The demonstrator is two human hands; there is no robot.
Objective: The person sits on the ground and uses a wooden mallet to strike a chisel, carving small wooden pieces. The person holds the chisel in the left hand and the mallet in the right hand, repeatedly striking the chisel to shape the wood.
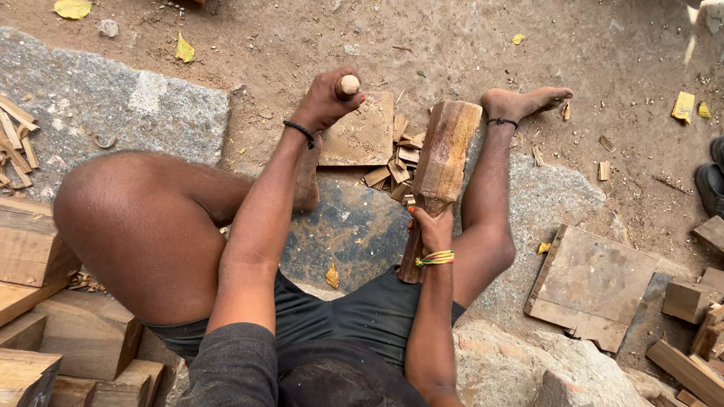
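Gripping the narrow handle of a heavy wooden mallet (pixel 440 169) with right hand (pixel 431 228) closed tight, long axis running up and away, broad head raised over wood chips (pixel 394 167). Left hand (pixel 326 102) wrapped shut round a rounded tool handle (pixel 348 86) beside a flat wood block (pixel 362 136), left of the mallet. Sitting on a stone slab (pixel 347 226) set in bare dirt ground (pixel 467 45), outdoors.

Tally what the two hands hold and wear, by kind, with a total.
Wooden mallets: 1, the mallet in the right hand
Wooden handles: 1, the handle in the left hand
Wristbands: 2, black band, yellow band
Total: 4
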